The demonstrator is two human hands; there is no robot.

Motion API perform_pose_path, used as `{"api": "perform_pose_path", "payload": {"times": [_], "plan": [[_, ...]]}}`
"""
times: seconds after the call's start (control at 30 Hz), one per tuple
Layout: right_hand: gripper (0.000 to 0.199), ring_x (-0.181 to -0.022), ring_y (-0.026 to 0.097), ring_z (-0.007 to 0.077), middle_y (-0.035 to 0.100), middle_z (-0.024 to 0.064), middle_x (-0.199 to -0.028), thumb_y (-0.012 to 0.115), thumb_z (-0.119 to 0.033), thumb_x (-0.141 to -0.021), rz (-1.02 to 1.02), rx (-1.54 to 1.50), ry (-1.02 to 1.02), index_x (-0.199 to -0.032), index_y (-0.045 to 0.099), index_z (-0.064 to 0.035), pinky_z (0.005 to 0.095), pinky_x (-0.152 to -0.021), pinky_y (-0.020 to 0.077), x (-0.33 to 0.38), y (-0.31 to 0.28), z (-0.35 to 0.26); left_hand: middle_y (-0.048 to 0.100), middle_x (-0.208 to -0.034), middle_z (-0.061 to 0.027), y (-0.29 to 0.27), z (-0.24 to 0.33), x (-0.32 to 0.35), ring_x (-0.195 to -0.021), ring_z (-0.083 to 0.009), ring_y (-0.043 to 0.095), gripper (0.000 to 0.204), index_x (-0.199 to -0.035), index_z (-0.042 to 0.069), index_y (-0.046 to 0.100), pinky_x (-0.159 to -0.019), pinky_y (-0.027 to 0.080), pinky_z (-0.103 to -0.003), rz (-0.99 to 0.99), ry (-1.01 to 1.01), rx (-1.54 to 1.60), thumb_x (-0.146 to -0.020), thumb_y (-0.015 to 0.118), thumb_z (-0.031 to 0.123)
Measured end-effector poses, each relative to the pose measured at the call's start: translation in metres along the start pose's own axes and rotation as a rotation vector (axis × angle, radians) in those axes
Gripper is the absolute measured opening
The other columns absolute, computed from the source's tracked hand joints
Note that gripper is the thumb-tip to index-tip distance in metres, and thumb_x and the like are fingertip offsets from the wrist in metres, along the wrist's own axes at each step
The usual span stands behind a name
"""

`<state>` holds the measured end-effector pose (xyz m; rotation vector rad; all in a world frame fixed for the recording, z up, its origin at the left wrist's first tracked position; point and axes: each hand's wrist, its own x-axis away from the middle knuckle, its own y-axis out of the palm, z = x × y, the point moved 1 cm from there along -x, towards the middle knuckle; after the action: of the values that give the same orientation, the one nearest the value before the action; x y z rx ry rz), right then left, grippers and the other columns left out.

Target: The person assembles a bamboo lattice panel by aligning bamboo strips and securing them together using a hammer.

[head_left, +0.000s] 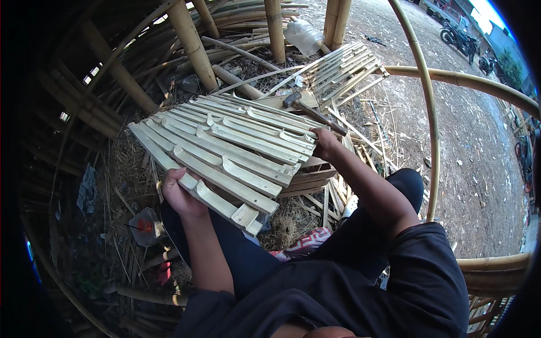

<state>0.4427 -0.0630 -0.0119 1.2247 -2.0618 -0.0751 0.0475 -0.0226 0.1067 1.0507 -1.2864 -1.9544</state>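
Note:
A panel of pale split-bamboo slats (pixel 225 143) lies tilted across the space before my knees, its near left corner toward me. Thin shavings curl up from several slats. My left hand (pixel 183 194) is closed round the outermost slat at the near left edge, thumb on top. At the far right edge, my right hand (pixel 326 143) grips the panel, its fingers partly hidden by the slats. Just beyond that hand a hammer (pixel 313 112) with a dark head and wooden handle rests on a wooden surface.
A second slatted bamboo panel (pixel 344 73) lies farther off. Upright bamboo posts (pixel 191 45) and stacked poles (pixel 242 28) stand behind. A bent bamboo rail (pixel 468 81) crosses at right. Under the panel is a wooden block (pixel 307 180). A clear plastic container (pixel 146 226) sits at left.

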Motion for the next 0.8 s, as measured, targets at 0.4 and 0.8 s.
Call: {"api": "perform_pose_path", "payload": {"times": [0.4, 0.8], "plan": [[0.051, -0.108, 0.068, 0.0345, 0.066, 0.0271, -0.115, 0.032, -0.033, -0.107, -0.047, 0.262, -0.039, -0.144, 0.037, 0.0027, 0.0538, -0.097, 0.0519, 0.102, 0.051, -0.121, 0.061, -0.115, -0.0239, 0.097, 0.053, -0.076, -0.111, -0.0363, 0.063, 0.037, -0.116, -0.009, 0.051, -0.105, 0.049, -0.053, 0.132, 0.19, -0.291, -0.079, 0.049, -0.003], [0.056, -0.064, 0.071, 0.0229, 0.072, 0.0152, -0.075, 0.025, -0.029, -0.101, 0.124, 0.636, -0.228, -0.119, 0.066, 0.0047, 0.0302, -0.054, 0.0482, 0.124, -0.023, -0.194, 0.043, -0.137, -0.0362, 0.132, 0.062, -0.119, -0.128, -0.043, 0.046, 0.031, -0.122, -0.015, 0.044, -0.108, 0.042, -0.061, 0.207, 0.223, -0.665, -0.093, 0.054, -0.007]]}}
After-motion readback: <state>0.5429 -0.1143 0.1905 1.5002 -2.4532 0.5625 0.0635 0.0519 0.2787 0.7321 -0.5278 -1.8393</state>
